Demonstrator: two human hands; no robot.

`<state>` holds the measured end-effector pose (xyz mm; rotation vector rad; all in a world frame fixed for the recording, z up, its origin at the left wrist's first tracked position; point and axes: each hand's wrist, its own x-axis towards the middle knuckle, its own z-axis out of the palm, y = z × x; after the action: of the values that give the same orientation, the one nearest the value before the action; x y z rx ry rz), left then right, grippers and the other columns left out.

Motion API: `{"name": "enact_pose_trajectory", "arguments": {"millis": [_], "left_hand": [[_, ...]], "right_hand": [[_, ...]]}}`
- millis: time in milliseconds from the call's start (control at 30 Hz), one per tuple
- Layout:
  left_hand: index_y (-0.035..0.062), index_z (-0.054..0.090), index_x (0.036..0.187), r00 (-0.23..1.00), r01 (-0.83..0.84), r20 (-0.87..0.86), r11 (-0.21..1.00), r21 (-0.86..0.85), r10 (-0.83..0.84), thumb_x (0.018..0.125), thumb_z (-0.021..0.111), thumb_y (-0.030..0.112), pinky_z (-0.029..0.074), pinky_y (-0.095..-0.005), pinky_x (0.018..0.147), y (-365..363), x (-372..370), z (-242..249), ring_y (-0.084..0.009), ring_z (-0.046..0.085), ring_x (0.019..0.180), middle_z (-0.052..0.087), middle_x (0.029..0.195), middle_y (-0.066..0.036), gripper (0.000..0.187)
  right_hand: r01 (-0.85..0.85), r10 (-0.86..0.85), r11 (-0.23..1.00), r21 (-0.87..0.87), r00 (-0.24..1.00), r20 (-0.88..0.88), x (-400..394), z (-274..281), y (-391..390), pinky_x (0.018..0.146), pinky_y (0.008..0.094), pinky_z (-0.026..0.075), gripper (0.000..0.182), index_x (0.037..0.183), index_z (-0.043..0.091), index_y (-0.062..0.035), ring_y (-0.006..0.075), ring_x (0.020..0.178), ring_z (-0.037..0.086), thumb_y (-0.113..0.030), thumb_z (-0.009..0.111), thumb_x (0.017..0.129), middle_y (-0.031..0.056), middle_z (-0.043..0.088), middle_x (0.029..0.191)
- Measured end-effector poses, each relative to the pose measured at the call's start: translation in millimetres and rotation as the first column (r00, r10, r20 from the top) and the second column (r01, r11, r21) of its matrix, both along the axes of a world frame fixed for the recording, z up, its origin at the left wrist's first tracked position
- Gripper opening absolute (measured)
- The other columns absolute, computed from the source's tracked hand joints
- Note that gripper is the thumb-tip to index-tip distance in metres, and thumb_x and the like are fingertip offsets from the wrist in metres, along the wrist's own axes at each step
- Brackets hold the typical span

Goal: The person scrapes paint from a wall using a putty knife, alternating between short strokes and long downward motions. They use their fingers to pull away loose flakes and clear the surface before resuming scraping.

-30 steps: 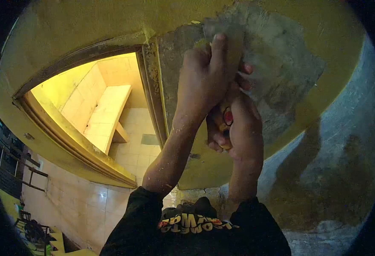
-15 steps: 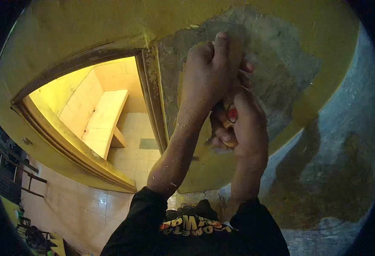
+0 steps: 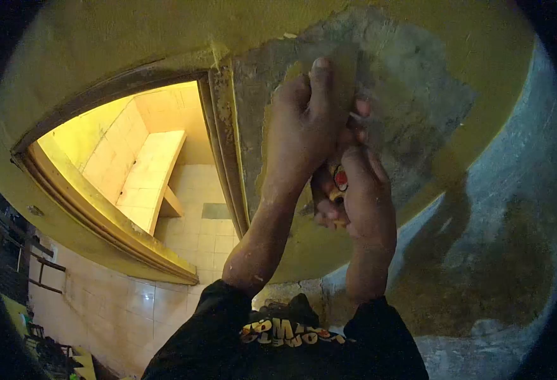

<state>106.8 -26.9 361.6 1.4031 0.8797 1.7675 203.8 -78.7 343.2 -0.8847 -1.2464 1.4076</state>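
Note:
In the head view my right hand (image 3: 368, 190) is closed round a hand tool with a yellowish handle (image 3: 340, 179), which has a red patch at its near end. The front of this tool is hidden behind my hands. Just above and to its left, my left hand (image 3: 307, 120) is closed, with its thumb pointing up and its fingertips curled round the far side. I cannot tell what its fingers hold. Both hands are close in front of a rough grey patch (image 3: 411, 95) of bare plaster on the yellow-green wall (image 3: 481, 44).
Left of my hands a doorway with a worn frame (image 3: 224, 133) opens onto a lit, tiled room with a raised ledge (image 3: 148, 174). Pale floor tiles (image 3: 110, 294) run at the lower left, with a dark metal frame (image 3: 45, 269) beyond. Stained grey-blue wall (image 3: 506, 253) lies at the right.
My hands stay close together at the wall and have shifted slightly, the left thumb now a little lower. The tool has tilted a little in my right hand. The view has moved slightly.

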Motion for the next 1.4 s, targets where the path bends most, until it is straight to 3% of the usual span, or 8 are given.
{"name": "enact_pose_trajectory", "arguments": {"millis": [67,167,233,700,967,1100,1233,1400], "left_hand": [[-0.0026,0.060,0.082,0.999,-0.036,0.005,0.999,0.035,0.036,0.095,0.042,0.041,0.047,-0.0265,0.046,-5.4,-4.6,12.7,-0.0144,0.059,0.049,0.062,0.065,-0.008,0.049],[-0.0016,0.060,0.082,0.999,-0.004,0.052,1.000,0.027,0.003,0.095,0.042,0.040,0.046,-0.0253,0.046,-8.8,-2.3,7.6,-0.0131,0.059,0.051,0.062,0.066,-0.007,0.047],[-0.0009,0.059,0.083,0.993,0.053,0.105,0.999,-0.013,-0.051,0.095,0.042,0.040,0.046,-0.0248,0.046,-9.2,-4.1,4.4,-0.0125,0.059,0.052,0.062,0.066,-0.007,0.046],[-0.0031,0.054,0.069,0.939,-0.250,-0.247,0.968,-0.015,0.239,0.095,0.044,0.033,0.048,-0.0282,0.054,-18.3,-13.2,-53.4,-0.0136,0.062,0.063,0.059,0.059,-0.008,0.046],[-0.0040,0.052,0.115,0.766,0.608,0.054,0.696,-0.382,-0.640,0.095,0.048,0.032,0.048,-0.0311,0.084,-115.1,-84.0,-221.2,-0.0149,0.058,0.097,0.061,0.102,-0.009,0.042],[0.0009,0.060,0.085,0.822,-0.421,-0.569,0.650,-0.633,-0.022,0.090,0.054,0.030,0.046,-0.0314,0.069,-159.3,-117.2,-442.1,-0.0171,0.055,0.075,0.060,0.080,-0.007,0.030],[0.0022,0.061,0.067,-0.158,-0.734,-0.969,0.635,0.243,0.188,0.084,0.048,0.023,0.045,-0.0393,0.054,-266.9,-187.0,-646.2,-0.0231,0.055,0.053,0.057,0.058,-0.012,0.030],[0.0008,0.062,0.064,0.357,-0.870,-0.785,0.125,-0.476,-0.506,0.083,0.044,0.024,0.047,-0.0389,0.054,-386.4,-238.4,-673.7,-0.0264,0.055,0.046,0.060,0.057,-0.013,0.035]], "right_hand": [[-0.009,0.005,0.998,-0.054,0.998,-0.059,-6.2,-10.7,9.1,0.031,0.0261,0.030,0.038,0.102,0.052,-0.0062,0.0104,0.034,0.039,-0.042,0.044,0.093,0.0028,0.048,0.060],[0.229,-0.333,0.687,0.689,0.943,0.018,-10.4,-13.5,18.3,0.030,0.0265,0.029,0.034,0.096,0.049,-0.0077,0.0110,0.035,0.039,-0.041,0.041,0.094,0.0031,0.045,0.060],[-0.050,0.053,0.997,0.066,0.998,-0.045,-5.7,-3.6,4.6,0.031,0.0256,0.030,0.034,0.091,0.047,-0.0084,0.0110,0.035,0.040,-0.041,0.038,0.095,0.0038,0.046,0.060],[-0.162,0.163,0.987,-0.008,0.986,0.044,4.4,-56.4,-1.3,0.033,0.0245,0.033,0.042,0.085,0.049,-0.0074,0.0092,0.036,0.042,-0.047,0.039,0.094,0.0012,0.044,0.055],[0.227,-0.120,0.938,0.260,0.921,-0.371,96.1,-135.3,-80.9,0.046,0.0300,0.041,0.027,0.088,0.053,-0.0044,0.0161,0.053,0.050,-0.031,0.057,0.088,0.0041,0.047,0.065],[-0.407,0.499,0.637,0.654,0.865,0.052,125.2,-119.7,-118.2,0.049,0.0305,0.042,0.025,0.090,0.053,-0.0046,0.0166,0.056,0.051,-0.029,0.057,0.088,0.0048,0.048,0.069],[-0.846,0.773,0.459,0.271,0.531,0.349,86.0,-167.2,-135.4,0.052,0.0309,0.042,0.024,0.093,0.053,-0.0049,0.0171,0.060,0.052,-0.028,0.057,0.088,0.0055,0.049,0.073],[-0.863,0.781,0.493,0.109,0.495,0.382,67.5,-198.6,-148.7,0.056,0.0315,0.043,0.023,0.097,0.053,-0.0052,0.0178,0.065,0.053,-0.026,0.056,0.088,0.0064,0.050,0.078]]}}
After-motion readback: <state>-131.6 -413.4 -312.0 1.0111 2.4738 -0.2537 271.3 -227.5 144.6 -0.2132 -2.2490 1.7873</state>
